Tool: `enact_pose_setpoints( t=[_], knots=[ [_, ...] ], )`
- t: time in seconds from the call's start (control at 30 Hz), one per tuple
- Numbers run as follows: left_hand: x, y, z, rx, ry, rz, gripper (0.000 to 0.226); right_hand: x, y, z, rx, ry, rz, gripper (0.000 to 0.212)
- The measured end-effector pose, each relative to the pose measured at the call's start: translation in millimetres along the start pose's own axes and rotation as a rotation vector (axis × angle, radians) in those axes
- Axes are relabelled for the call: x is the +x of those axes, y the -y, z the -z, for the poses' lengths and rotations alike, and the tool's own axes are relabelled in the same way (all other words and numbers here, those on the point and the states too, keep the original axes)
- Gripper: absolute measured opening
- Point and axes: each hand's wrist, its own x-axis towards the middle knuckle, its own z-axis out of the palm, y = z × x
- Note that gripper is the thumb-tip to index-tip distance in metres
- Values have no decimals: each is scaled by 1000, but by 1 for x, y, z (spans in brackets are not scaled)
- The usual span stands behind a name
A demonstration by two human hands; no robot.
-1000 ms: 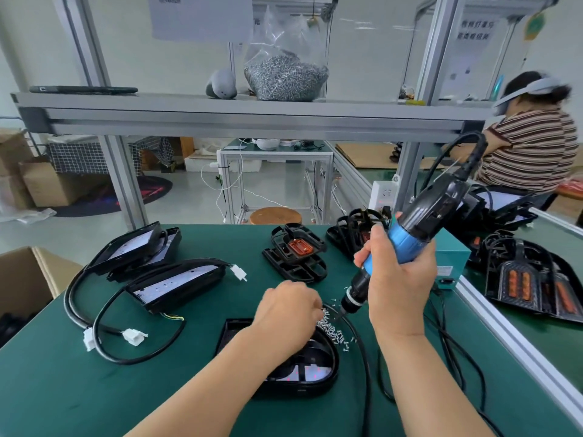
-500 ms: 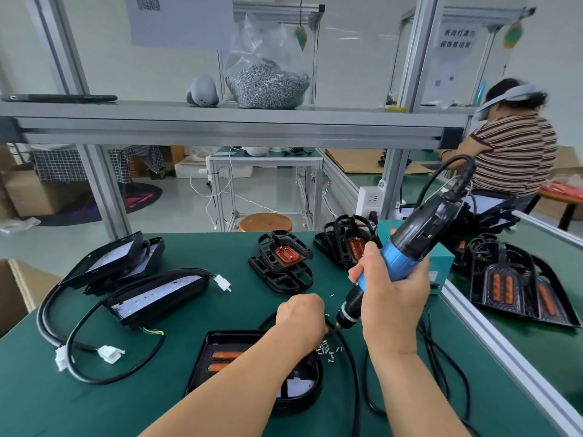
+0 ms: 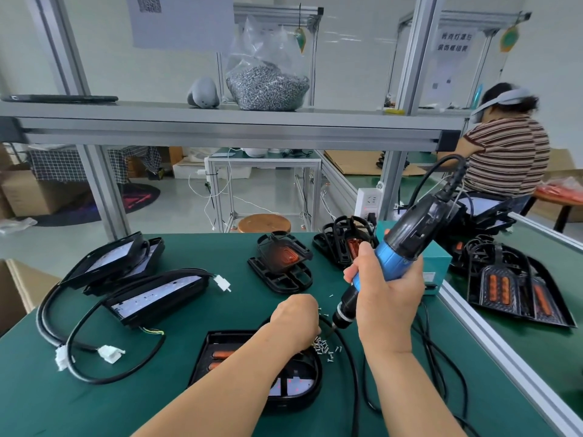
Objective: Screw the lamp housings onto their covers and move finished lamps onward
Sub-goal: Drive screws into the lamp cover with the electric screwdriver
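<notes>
On the green surface [image 3: 195, 313], the lamp housing [image 3: 293, 386] lies under the left hand [image 3: 296, 320], curled at loose screws [image 3: 325, 345]; right hand [image 3: 389, 305] clenches the screwdriver [image 3: 394, 257]. The shelf's plastic bag [image 3: 266, 67] holds screws.

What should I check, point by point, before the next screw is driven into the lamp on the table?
1. Right hand holds the electric screwdriver firmly: ok.
2. Screwdriver tip sits close to the loose screws beside the lamp: ok.
3. A screw is already on the tip: cannot tell, the left hand covers it.
4. Left hand has picked one screw: cannot tell, the fingers are curled and hidden.
5. Lamp lies flat on the green table: ok.
6. Black cable is clear of the work spot: not ok, it runs right past the screw pile and the lamp edge.
</notes>
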Motion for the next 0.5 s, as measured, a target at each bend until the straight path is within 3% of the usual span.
enact_pose_setpoints(
  t=[0.1, 0.17, 0.3, 0.5],
  knots=[
    [-13, 0, 5, 32, -39, -84, 17, 0, 3, -1, 8, -5, 1, 37],
    [-24, 3, 13, -72, -115, -121, 16, 1, 5, -1, 24, -18, 1, 36],
    [-49, 26, 27, -514, -228, -177, 5, 5, 11, -4, 95, -61, 2, 28],
    [-72, 54, 30, -1293, -53, -116, 11, 6, 18, -20, 225, -91, 15, 19]
  ],
)
